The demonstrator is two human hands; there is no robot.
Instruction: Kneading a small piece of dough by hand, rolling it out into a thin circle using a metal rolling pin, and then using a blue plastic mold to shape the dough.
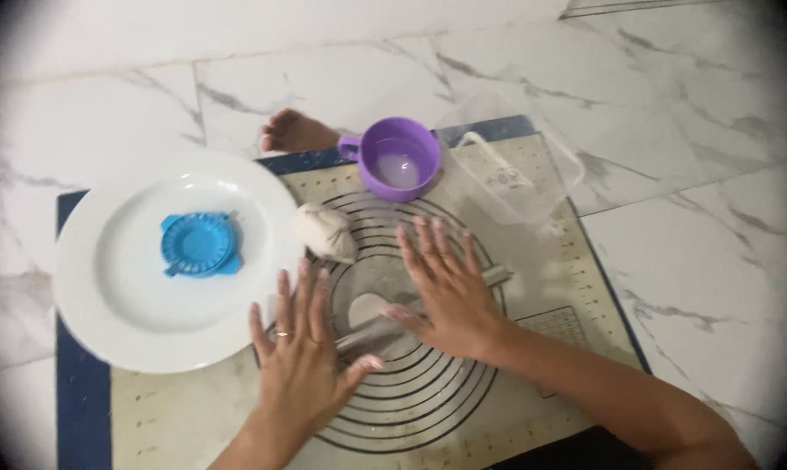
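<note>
Head view was taken looking down on a marked pastry mat (515, 226) laid on the marble floor (698, 261). At the left, a white plate (115, 313) was set partly on the mat, with a blue dumpling press (200, 245) lying closed in its middle. The left hand (299, 357) was held flat with fingers spread, palm down on one end of a thin rolling pin (371, 331). Beside it, a small flattened disc of dough (367, 306) was seen under the pin, inside the printed circles of the mat. The disc was pale, smooth and roughly round; it was judged soft, light and easily torn or stuck, best lifted by its edge with dry, floured fingertips. A rounded lump of dough (322, 230) was placed just above, near the plate rim. The right hand (445, 292) was likewise held open and flat, fingers splayed, on the other end of the pin. The pin was judged stiff and prone to rolling, best driven by the palms. Further back, a purple cup (399, 158) with whitish contents and a clear plastic container (519, 161) were noted. A bare foot (296, 132) was seen at the far mat edge.
</note>
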